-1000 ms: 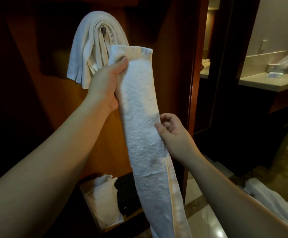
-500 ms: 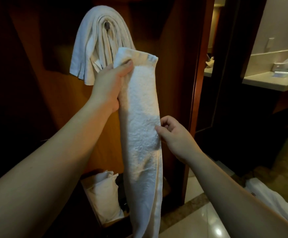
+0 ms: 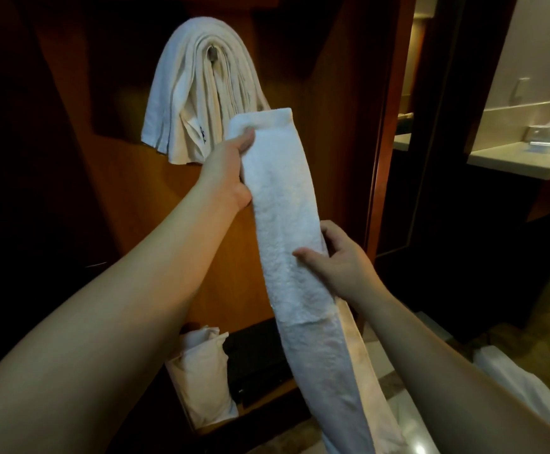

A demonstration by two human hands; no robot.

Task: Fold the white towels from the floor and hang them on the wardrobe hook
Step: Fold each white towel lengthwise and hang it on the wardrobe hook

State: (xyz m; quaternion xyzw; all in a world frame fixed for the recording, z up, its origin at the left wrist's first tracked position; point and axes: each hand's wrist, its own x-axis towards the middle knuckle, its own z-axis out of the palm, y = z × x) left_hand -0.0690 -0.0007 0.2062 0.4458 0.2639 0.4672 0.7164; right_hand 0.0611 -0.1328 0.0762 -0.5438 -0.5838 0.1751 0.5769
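Now we hold the folded white towel (image 3: 286, 224) as a long narrow strip in front of the wardrobe's wooden back panel (image 3: 155, 191), and it slants down to the right again, where half a second ago it hung nearly straight. Our left hand (image 3: 226, 168) pinches its top end, thumb on the front, just below and to the right of the towels already hanging (image 3: 201, 90) over the wardrobe hook (image 3: 213, 54). Our right hand (image 3: 339, 260) has closed further onto the strip's right edge at mid-length, thumb now pressed across the front, fingers curled behind. Lower down, a white bag (image 3: 201, 381) sits in the wardrobe's bottom compartment, and more white cloth (image 3: 513, 378) lies on the floor at right.
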